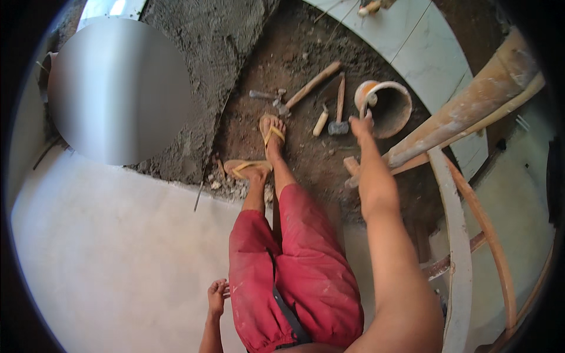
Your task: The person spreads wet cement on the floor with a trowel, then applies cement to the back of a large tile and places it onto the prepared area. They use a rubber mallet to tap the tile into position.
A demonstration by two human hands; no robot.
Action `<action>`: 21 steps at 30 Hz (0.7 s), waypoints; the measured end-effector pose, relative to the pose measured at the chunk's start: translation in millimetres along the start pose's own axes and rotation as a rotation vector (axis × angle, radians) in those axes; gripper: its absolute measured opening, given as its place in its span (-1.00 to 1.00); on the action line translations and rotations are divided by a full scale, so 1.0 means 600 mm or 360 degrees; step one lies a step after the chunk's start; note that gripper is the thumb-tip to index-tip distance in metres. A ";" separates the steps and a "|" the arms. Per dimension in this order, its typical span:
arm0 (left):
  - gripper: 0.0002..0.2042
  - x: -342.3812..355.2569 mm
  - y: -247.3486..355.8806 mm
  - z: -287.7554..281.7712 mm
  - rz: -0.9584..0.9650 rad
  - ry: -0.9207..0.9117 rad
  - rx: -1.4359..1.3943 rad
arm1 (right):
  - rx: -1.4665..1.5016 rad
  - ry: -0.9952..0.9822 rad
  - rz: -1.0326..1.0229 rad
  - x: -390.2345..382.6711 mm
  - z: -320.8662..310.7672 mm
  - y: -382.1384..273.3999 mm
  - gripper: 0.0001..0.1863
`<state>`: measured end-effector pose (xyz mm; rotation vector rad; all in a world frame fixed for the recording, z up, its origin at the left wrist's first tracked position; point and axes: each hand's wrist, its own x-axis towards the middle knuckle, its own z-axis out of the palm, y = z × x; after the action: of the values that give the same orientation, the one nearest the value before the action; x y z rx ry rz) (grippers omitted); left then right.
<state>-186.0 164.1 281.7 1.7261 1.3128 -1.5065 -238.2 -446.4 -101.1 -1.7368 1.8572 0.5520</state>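
My right hand (pixel 361 125) reaches out to the left rim of a round, dirty bucket (pixel 400 115). Its fingers are closed around something narrow and pale at the rim; whether it is a tool's handle or part of the bucket I cannot make out. Left of that hand lies a hammer (pixel 339 127) with a dark block head and a wooden handle. Beside it are a short pale handle (pixel 321 122) and a longer wooden-handled tool (pixel 312 88) with a metal head. My left hand (pixel 218 295) hangs beside my red shorts, fingers loosely bent and apart, holding nothing.
Wet grey mortar (pixel 203 53) spreads at the upper left, edged by a thin line. My sandalled feet stand on brown soil (pixel 241 126) among rubble. Pale tiles (pixel 412 35) curve along the far right. A thick pole (pixel 465 100) and a wooden frame (pixel 453 235) stand at the right.
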 end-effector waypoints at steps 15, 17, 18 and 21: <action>-0.84 -0.043 0.004 0.021 0.0045 -0.0053 -0.0182 | 0.0162 -0.0258 0.0111 0.042 -0.067 0.006 -0.17; -0.83 -0.034 -0.026 0.037 0.0016 -0.0012 -0.0265 | -0.0218 0.0071 -0.0057 0.021 -0.044 0.028 -0.20; -0.83 -0.029 -0.049 0.052 0.0010 0.0014 -0.0308 | -0.0380 -0.0055 -0.0207 0.001 -0.047 0.030 -0.25; -0.83 -0.007 -0.150 0.091 -0.0053 0.0028 -0.0403 | -0.0704 -0.0586 -0.0837 -0.104 -0.079 0.025 -0.41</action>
<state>-290.4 153.4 290.9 1.5658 1.4778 -1.2820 -256.0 -426.4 -26.2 -2.1204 1.0158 1.0288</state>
